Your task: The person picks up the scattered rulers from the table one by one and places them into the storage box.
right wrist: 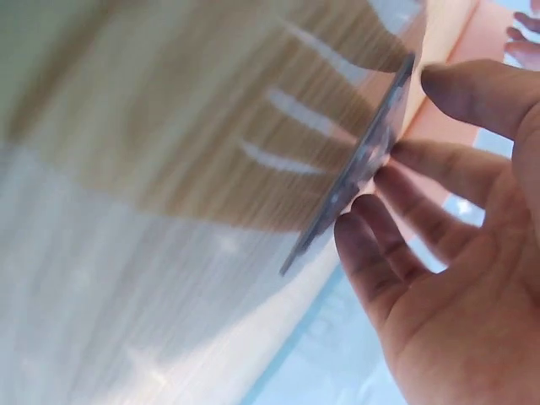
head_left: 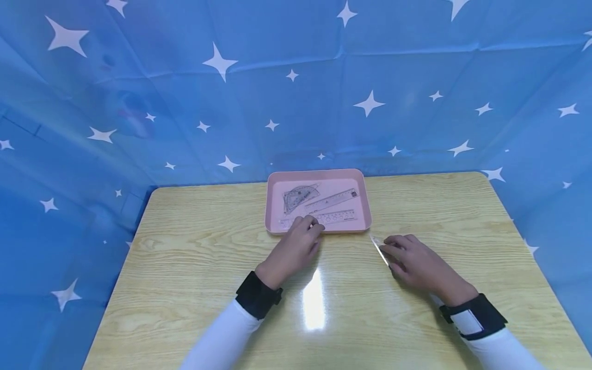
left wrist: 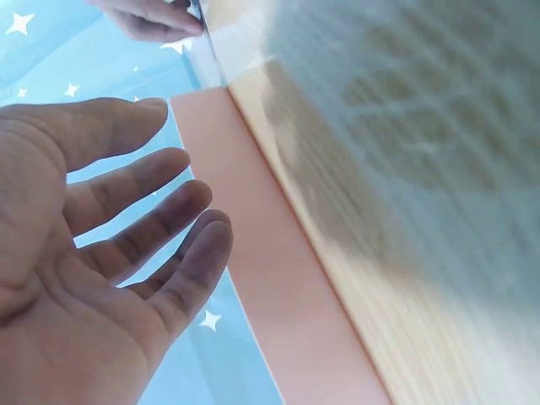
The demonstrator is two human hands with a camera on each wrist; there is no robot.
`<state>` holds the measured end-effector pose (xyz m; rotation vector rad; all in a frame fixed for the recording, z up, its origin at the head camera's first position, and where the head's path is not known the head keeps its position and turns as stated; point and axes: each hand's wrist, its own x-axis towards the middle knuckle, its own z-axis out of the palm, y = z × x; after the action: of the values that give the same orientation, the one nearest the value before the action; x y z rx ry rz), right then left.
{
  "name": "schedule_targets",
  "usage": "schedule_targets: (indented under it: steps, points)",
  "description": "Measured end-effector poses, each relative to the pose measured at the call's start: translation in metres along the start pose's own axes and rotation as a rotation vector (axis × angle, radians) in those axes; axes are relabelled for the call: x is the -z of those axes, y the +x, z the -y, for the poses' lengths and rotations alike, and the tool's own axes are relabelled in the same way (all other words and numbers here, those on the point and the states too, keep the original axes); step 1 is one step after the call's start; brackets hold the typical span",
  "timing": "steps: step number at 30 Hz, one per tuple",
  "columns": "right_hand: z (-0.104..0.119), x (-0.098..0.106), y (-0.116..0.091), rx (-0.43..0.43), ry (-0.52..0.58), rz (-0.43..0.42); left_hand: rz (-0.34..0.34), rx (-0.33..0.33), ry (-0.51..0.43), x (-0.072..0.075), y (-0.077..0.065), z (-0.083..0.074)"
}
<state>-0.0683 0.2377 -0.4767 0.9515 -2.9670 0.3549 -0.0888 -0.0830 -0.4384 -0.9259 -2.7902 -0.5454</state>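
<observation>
In the head view my left hand (head_left: 300,239) hangs over the near rim of a pink tray (head_left: 365,205). Its fingers are loosely bent in the left wrist view, with nothing between them. Inside the tray lie a clear ruler (head_left: 339,217), partly covered by that hand, a second clear ruler (head_left: 330,201) set at a slant, and a clear protractor (head_left: 300,195) overlapping another clear piece. To the right of the tray, my right hand (head_left: 413,259) holds a thin clear plastic piece (right wrist: 359,173) by its fingertips, tilted on edge near the tabletop. Its full outline is hidden.
A wood-grain table (head_left: 199,257) carries the tray near its back edge. Behind and at both sides hangs a blue cloth (head_left: 300,118) with white stars. A bright reflection lies on the tabletop between the two arms.
</observation>
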Motion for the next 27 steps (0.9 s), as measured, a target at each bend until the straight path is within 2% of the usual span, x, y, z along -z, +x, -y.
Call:
schedule_targets:
  steps: [18, 23, 27]
  points:
    - [0.033, -0.005, -0.001, -0.064, -0.011, 0.089, 0.166, -0.039, -0.042, -0.017, -0.025, -0.02]
    - [0.038, -0.005, 0.0, -0.018, 0.007, 0.054, 0.221, -0.039, -0.043, -0.021, -0.028, -0.026]
    - [0.039, -0.007, 0.002, 0.027, 0.009, 0.039, 0.238, -0.033, -0.041, -0.022, -0.03, -0.029]
